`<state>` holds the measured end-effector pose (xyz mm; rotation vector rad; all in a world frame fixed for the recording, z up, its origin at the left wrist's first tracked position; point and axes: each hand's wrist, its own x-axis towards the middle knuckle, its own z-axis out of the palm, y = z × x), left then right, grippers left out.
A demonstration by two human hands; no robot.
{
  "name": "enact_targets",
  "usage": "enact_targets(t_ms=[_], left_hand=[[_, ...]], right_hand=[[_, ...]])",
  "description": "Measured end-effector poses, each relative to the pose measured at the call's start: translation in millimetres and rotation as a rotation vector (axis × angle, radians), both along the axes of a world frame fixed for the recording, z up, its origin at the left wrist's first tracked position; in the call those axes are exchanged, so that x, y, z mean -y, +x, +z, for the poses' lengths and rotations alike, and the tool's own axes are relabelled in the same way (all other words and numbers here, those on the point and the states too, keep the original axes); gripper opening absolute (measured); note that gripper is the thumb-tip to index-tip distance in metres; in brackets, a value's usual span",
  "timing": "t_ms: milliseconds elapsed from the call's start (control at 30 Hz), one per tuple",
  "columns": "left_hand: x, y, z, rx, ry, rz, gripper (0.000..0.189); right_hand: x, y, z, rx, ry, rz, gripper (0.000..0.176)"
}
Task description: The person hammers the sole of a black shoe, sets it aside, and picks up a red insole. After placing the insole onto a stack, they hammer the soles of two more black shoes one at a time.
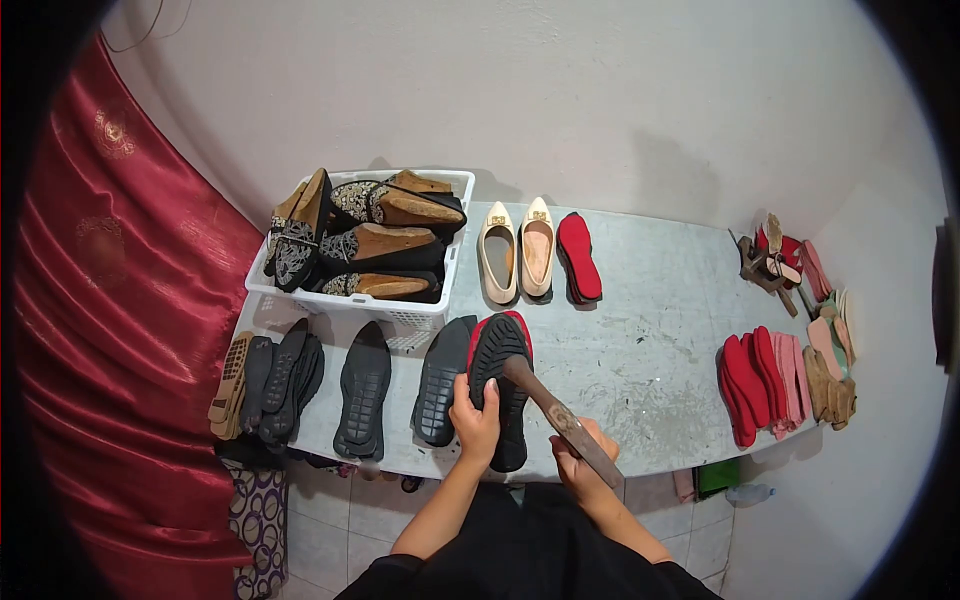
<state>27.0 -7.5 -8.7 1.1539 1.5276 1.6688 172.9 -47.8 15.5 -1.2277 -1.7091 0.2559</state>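
Note:
Near the front edge of the table, my left hand [475, 420] grips a black shoe sole [492, 345] with its ridged tread facing up. A red rim shows around the toe end of this sole. My right hand [588, 455] is wrapped round the wooden handle of a hammer [555, 410], whose head overlaps the tread just above my left fingers. Another black sole [510, 435] lies under and below the held one. Close on the left rests a pair of black soles [440, 385] with a grid pattern.
A white plastic basket [400, 318] at the back left holds several embellished shoes on wooden lasts. Cream flats [538, 262] and a red-topped sole [579, 258] stand at the back. More black soles [363, 390] line the left; red insoles [745, 385] and tools [765, 265] lie right.

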Motion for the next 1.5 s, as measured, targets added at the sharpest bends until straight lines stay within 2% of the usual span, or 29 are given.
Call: enact_targets(t_ms=[267,533,600,700,800,867,933,1133,1233,1400,1500], left_hand=[[-2.6,-2.3,-1.2,-0.02,0.013,0.044,0.019],[-2.4,-1.7,-2.5,-0.021,0.027,0.074,0.02],[2.1,-2.5,-2.6,-0.166,-0.019,0.085,0.019],[6.8,-0.9,-4.0,-0.109,-0.088,-0.046,0.023],[3.7,4.1,-18.6,-0.141,0.04,-0.01,0.023],[6.0,2.6,-23.6,-0.18,-0.004,0.023,0.023],[7.6,1.3,-3.1,-0.075,-0.082,-0.035,0.023],[5.7,7.9,0.4,-0.129,0.056,0.065,0.023],[8.4,11.7,14.0,-0.124,-0.008,0.048,0.022],[6.4,12.6,7.7,-0.151,0.048,0.036,0.022],[6.4,16.8,4.1,-0.125,0.032,0.034,0.023]], right_hand=[[-5.4,9.2,-7.7,0.104,0.04,-0.013,0.019],[-6.5,4.7,3.2,0.08,0.009,0.027,0.02],[-0.8,2.5,2.7,0.059,0.006,0.053,0.02],[-8.2,-6.9,8.2,0.114,-0.077,0.09,0.026],[-8.8,-11.5,10.3,0.1,-0.031,0.072,0.025],[-6.8,-10.5,10.5,0.098,-0.054,0.067,0.024],[-5.9,-8.7,12.5,0.096,-0.073,0.06,0.023],[-8.3,-0.4,18.8,-0.032,-0.038,0.003,0.027],[-19.4,0.3,29.1,-0.007,-0.03,-0.011,0.026],[-20.2,-2.3,22.0,-0.112,0.014,-0.059,0.025],[-23.9,-6.2,36.0,-0.059,-0.025,-0.087,0.023]])
